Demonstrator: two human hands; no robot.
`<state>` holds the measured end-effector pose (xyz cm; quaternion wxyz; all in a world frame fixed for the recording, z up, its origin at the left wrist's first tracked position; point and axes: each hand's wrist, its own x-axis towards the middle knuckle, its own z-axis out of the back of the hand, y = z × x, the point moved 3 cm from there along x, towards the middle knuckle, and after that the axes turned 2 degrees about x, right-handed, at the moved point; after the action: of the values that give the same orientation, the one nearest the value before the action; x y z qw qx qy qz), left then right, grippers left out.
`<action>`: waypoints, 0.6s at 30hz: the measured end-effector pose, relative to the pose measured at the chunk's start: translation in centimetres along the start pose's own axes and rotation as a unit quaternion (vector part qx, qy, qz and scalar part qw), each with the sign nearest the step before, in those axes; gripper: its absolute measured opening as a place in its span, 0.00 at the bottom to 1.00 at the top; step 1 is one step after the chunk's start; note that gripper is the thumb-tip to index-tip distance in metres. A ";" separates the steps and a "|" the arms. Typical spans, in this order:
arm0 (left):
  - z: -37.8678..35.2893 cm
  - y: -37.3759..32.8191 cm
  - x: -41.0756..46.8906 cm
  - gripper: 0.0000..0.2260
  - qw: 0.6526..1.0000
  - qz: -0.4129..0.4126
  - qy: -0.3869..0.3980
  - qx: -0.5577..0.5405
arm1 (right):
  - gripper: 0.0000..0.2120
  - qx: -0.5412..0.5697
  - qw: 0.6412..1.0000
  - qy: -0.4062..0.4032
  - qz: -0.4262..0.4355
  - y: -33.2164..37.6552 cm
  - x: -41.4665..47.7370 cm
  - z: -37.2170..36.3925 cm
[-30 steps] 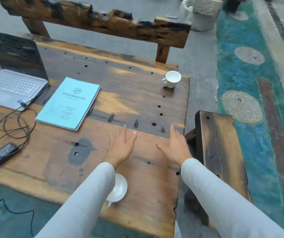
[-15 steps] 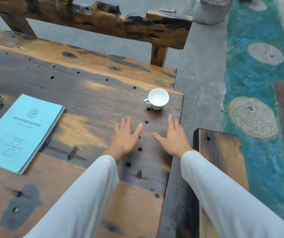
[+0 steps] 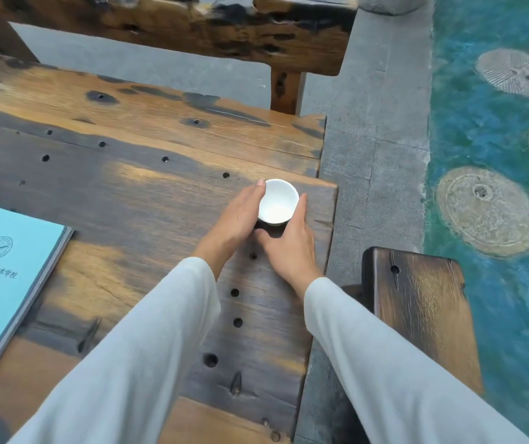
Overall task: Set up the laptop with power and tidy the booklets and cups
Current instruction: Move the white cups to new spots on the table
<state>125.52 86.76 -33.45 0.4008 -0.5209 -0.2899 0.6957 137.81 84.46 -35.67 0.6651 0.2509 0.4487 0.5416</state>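
A small white cup (image 3: 277, 201) stands upright near the far right corner of the wooden table (image 3: 122, 184). My left hand (image 3: 236, 219) lies against the cup's left side with its fingers straight. My right hand (image 3: 290, 248) wraps the right side, thumb under the near edge. Together they enclose the cup, which still rests on the wood. Its handle is hidden. A light blue booklet (image 3: 7, 277) lies flat at the left edge of view. The laptop and power cable are out of view.
The table's right edge runs just beside the cup, with grey paving below. A dark wooden bench (image 3: 417, 315) stands to the right of the table and another bench (image 3: 192, 27) along the far side. Round holes dot the tabletop.
Both hands moved forward across the table and closed in on either side of the white cup. The view shifted right, so the laptop, cable and near cup dropped out of sight.
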 end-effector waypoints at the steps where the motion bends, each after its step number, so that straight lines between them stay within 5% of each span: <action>1: -0.1 0.1 0.2 0.20 1.000 0.003 -0.003 -0.014 | 0.53 0.006 1.000 -0.004 -0.003 0.0 0.2 -0.1; 5: -0.2 0.1 -0.8 0.13 0.996 0.020 -0.014 -0.088 | 0.52 0.011 1.000 -0.014 0.007 0.2 1.0 -0.2; 18: 0.3 3.0 -9.2 0.22 0.979 0.045 -0.057 -0.188 | 0.52 0.032 0.999 0.014 0.028 0.6 -5.8 -0.7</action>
<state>125.71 77.35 -31.30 0.2470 -0.5592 -0.4145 0.6741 136.86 79.10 -33.59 0.6352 0.2767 0.4677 0.5487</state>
